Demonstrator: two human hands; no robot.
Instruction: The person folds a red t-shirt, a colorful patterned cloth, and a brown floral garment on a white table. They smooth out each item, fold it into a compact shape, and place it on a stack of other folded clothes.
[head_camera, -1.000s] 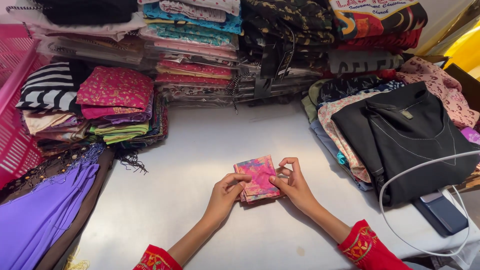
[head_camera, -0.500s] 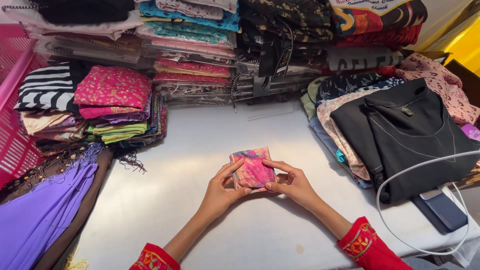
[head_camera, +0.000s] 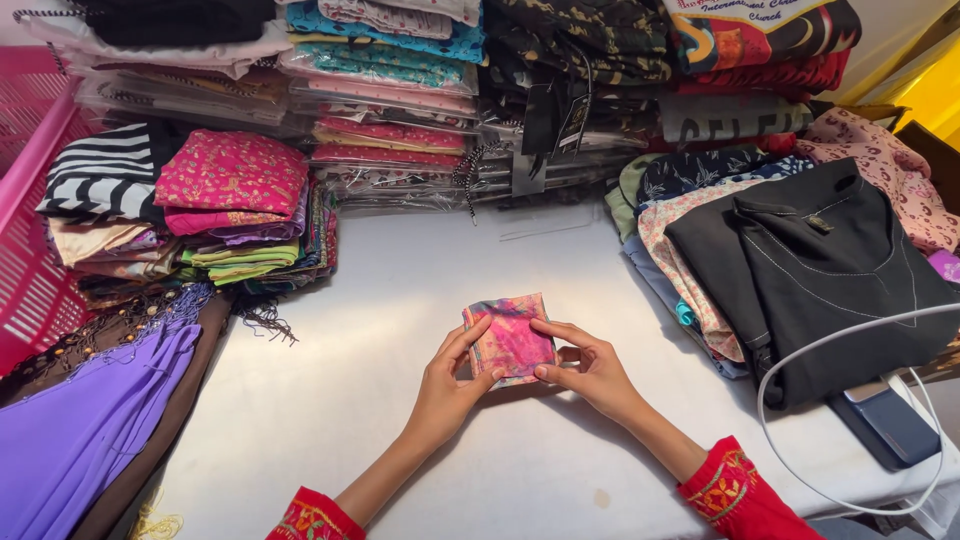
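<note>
A small folded cloth (head_camera: 510, 338), pink with orange and blue patterns, is held just above the white table (head_camera: 400, 300). My left hand (head_camera: 448, 385) grips its left edge, thumb on top. My right hand (head_camera: 590, 368) pinches its right edge with thumb and fingers. Both of my sleeves are red with embroidered cuffs.
Folded fabrics are stacked at the left (head_camera: 232, 190) and along the back (head_camera: 400, 90). A black garment (head_camera: 810, 270) lies on a pile at the right. A dark phone (head_camera: 885, 422) with a white cable (head_camera: 800, 350) sits near the right edge. A pink basket (head_camera: 30, 250) and purple cloth (head_camera: 90, 420) are on the left.
Both hands have lifted the folded cloth slightly and tilted it, shifting their grip to its side edges.
</note>
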